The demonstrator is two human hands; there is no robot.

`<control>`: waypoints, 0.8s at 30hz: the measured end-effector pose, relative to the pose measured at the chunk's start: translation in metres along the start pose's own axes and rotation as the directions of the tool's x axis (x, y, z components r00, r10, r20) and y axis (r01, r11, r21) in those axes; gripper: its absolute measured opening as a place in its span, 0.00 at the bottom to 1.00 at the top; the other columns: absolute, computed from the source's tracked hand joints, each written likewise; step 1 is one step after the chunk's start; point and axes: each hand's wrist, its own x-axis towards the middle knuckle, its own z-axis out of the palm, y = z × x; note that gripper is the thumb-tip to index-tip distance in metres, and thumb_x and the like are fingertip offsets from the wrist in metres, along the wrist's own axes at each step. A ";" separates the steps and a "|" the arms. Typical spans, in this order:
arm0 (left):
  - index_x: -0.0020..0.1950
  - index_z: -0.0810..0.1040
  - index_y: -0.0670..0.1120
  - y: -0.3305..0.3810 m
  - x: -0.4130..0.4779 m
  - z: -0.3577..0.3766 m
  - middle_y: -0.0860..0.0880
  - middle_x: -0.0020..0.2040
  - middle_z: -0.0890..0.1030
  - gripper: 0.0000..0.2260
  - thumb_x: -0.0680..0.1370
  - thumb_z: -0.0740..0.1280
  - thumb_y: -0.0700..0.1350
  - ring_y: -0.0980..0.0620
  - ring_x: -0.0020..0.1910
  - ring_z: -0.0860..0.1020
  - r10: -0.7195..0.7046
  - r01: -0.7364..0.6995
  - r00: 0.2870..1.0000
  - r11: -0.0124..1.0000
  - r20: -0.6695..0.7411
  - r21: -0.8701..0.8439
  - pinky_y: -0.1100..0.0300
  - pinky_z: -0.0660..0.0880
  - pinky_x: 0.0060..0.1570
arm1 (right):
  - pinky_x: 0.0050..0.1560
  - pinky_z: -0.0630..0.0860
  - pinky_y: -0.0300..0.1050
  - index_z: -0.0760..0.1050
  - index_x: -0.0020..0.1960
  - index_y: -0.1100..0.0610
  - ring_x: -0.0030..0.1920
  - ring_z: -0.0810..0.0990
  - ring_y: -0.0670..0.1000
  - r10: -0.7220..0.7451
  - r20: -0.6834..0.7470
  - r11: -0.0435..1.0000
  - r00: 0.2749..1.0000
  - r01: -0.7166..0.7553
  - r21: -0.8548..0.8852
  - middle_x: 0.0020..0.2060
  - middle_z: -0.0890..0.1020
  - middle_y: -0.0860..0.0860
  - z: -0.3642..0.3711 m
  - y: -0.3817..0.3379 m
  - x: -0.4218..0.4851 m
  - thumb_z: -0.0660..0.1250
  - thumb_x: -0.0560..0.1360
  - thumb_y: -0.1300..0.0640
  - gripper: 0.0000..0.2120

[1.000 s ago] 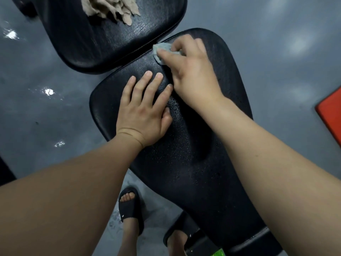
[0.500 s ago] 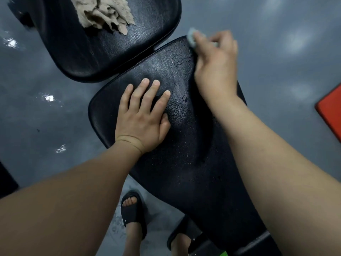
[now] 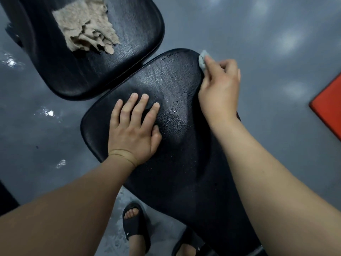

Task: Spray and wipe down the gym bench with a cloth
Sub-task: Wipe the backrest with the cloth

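The long black bench pad (image 3: 184, 172) filled the middle of the view, and a second black pad (image 3: 132, 39) lay just beyond its far end, with a narrow gap between them. Spraying looked done on the long pad: it was wet across most of its length. Fine droplets (image 3: 173, 122) were beaded over the middle and near stretch, and fatter drops sat nearer the far right edge. Only the band along the far end showed smeared streaks in place of beads, so by my reading the wiping had barely started and most of the pad was left to do. Whether the second pad had been wiped could not be told. No spray bottle was in view.

The left hand (image 3: 132, 130) lay flat on the pad toward its far left side, fingers straight and spread, holding nothing and seemingly bracing. The right hand (image 3: 219, 85) sat at the far right corner, its fingers curled and pinching a small grey cloth (image 3: 202, 59) against the pad's rim there. A larger beige rag (image 3: 86, 28) lay crumpled and untouched on the second pad, toward its far left.
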 end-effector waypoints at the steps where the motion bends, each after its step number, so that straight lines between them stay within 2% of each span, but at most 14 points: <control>1: 0.73 0.75 0.47 0.000 0.000 0.000 0.41 0.75 0.72 0.23 0.79 0.62 0.53 0.38 0.76 0.66 0.001 -0.001 1.000 1.000 0.001 0.000 0.40 0.56 0.77 | 0.53 0.72 0.47 0.82 0.63 0.57 0.50 0.76 0.62 -0.022 0.018 1.000 1.000 0.022 0.001 0.50 0.77 0.60 0.000 -0.005 -0.005 0.63 0.77 0.63 0.17; 4: 0.73 0.75 0.47 0.000 -0.001 0.000 0.41 0.75 0.72 0.23 0.78 0.62 0.52 0.38 0.76 0.66 0.008 -0.008 1.000 1.000 -0.003 0.004 0.40 0.56 0.77 | 0.50 0.74 0.48 0.81 0.63 0.57 0.52 0.74 0.60 -0.276 0.196 0.961 0.941 0.268 0.065 0.53 0.77 0.59 -0.003 -0.025 -0.029 0.62 0.74 0.65 0.20; 6: 0.73 0.75 0.47 0.000 -0.001 0.000 0.41 0.75 0.72 0.23 0.78 0.62 0.52 0.38 0.75 0.66 0.010 -0.010 1.000 1.000 -0.003 0.008 0.39 0.56 0.77 | 0.49 0.72 0.45 0.80 0.64 0.55 0.54 0.73 0.59 -0.356 0.278 0.934 0.892 0.346 0.085 0.56 0.77 0.57 -0.009 -0.021 -0.038 0.63 0.75 0.65 0.20; 8: 0.73 0.75 0.47 0.001 0.000 0.000 0.41 0.75 0.72 0.23 0.78 0.62 0.52 0.38 0.75 0.67 0.006 -0.006 1.000 1.000 -0.004 0.012 0.40 0.56 0.77 | 0.52 0.72 0.45 0.81 0.63 0.54 0.54 0.74 0.59 -0.262 0.210 0.965 0.942 0.260 0.035 0.56 0.78 0.57 -0.014 -0.001 -0.035 0.62 0.75 0.65 0.19; 10: 0.72 0.75 0.47 0.001 0.000 0.000 0.41 0.74 0.72 0.23 0.79 0.62 0.52 0.38 0.75 0.67 0.005 -0.005 1.000 1.000 -0.009 0.014 0.40 0.56 0.77 | 0.53 0.71 0.44 0.82 0.62 0.54 0.52 0.75 0.61 -0.042 0.067 0.999 0.997 0.043 -0.016 0.53 0.78 0.58 -0.019 0.023 -0.031 0.61 0.76 0.65 0.19; 12: 0.72 0.75 0.47 0.000 0.000 0.001 0.41 0.74 0.72 0.23 0.79 0.62 0.52 0.38 0.75 0.67 0.008 -0.008 1.000 1.000 -0.012 0.016 0.41 0.55 0.78 | 0.52 0.66 0.38 0.83 0.62 0.55 0.50 0.76 0.62 0.145 -0.013 0.989 0.989 -0.145 0.003 0.49 0.77 0.60 -0.023 0.041 -0.036 0.61 0.77 0.64 0.18; 13: 0.72 0.75 0.47 -0.001 0.000 0.001 0.41 0.74 0.72 0.23 0.79 0.62 0.52 0.38 0.75 0.67 0.008 -0.008 1.000 1.000 -0.010 0.017 0.41 0.54 0.78 | 0.52 0.65 0.35 0.82 0.63 0.55 0.49 0.76 0.62 0.189 -0.018 0.982 0.982 -0.189 0.009 0.49 0.77 0.60 -0.025 0.045 -0.044 0.61 0.77 0.64 0.18; 18: 0.72 0.75 0.47 0.000 -0.001 0.001 0.41 0.75 0.71 0.23 0.79 0.62 0.52 0.38 0.76 0.66 -0.002 0.002 1.000 1.000 -0.007 0.020 0.41 0.53 0.78 | 0.54 0.64 0.35 0.82 0.63 0.56 0.50 0.75 0.61 0.206 0.012 0.979 0.979 -0.206 0.004 0.49 0.75 0.60 -0.038 0.042 -0.086 0.62 0.76 0.65 0.18; 22: 0.73 0.74 0.47 0.001 -0.001 0.001 0.41 0.75 0.71 0.23 0.79 0.62 0.52 0.38 0.76 0.66 -0.003 0.004 1.000 1.000 -0.013 0.016 0.41 0.53 0.78 | 0.50 0.64 0.36 0.83 0.60 0.56 0.48 0.76 0.62 0.213 -0.006 0.977 0.977 -0.213 0.031 0.47 0.76 0.60 -0.029 0.037 -0.058 0.62 0.75 0.64 0.18; 24: 0.73 0.74 0.47 0.001 -0.002 0.002 0.42 0.75 0.71 0.23 0.79 0.62 0.52 0.38 0.76 0.65 -0.004 0.004 1.000 1.000 -0.006 0.010 0.41 0.53 0.78 | 0.49 0.66 0.37 0.83 0.60 0.56 0.49 0.76 0.61 0.165 0.015 0.985 0.986 -0.166 0.052 0.47 0.76 0.60 -0.024 0.027 -0.050 0.62 0.75 0.63 0.18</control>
